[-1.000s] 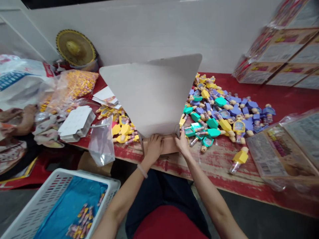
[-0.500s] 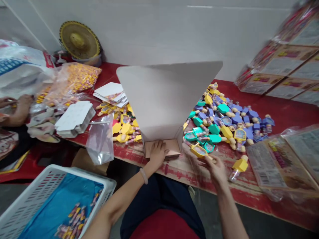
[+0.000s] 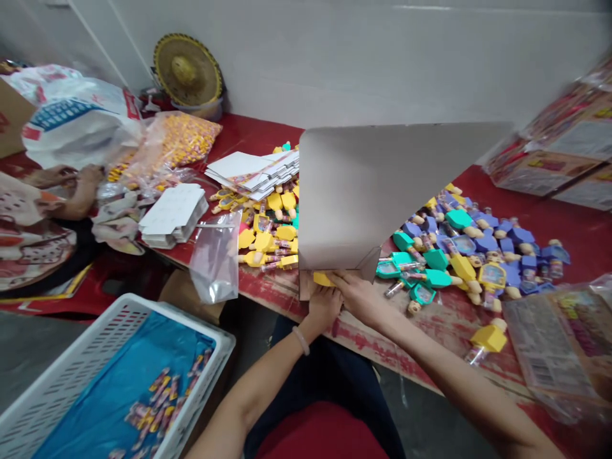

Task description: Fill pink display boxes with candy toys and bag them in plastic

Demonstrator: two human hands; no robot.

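A tall-backed cardboard display box stands at the table's front edge, its low tray facing me. My right hand reaches into the tray from the right, closed on a yellow plastic candy toy; only the toy's yellow part shows. Beside it, my left hand is at the tray's front, its fingers bent over the front edge; their tips are partly hidden. Green, purple and yellow candy toys are heaped right of the box. More yellow toys lie to its left.
Left on the red table are folded white cartons, a clear plastic bag and a bag of small yellow pieces. A white basket stands low left. Wrapped boxes are stacked right. Another person's hands work far left.
My right hand has carried the yellow toy from the table on the right into the box's tray. My left hand has drawn back to the tray's front. The view has swung left.
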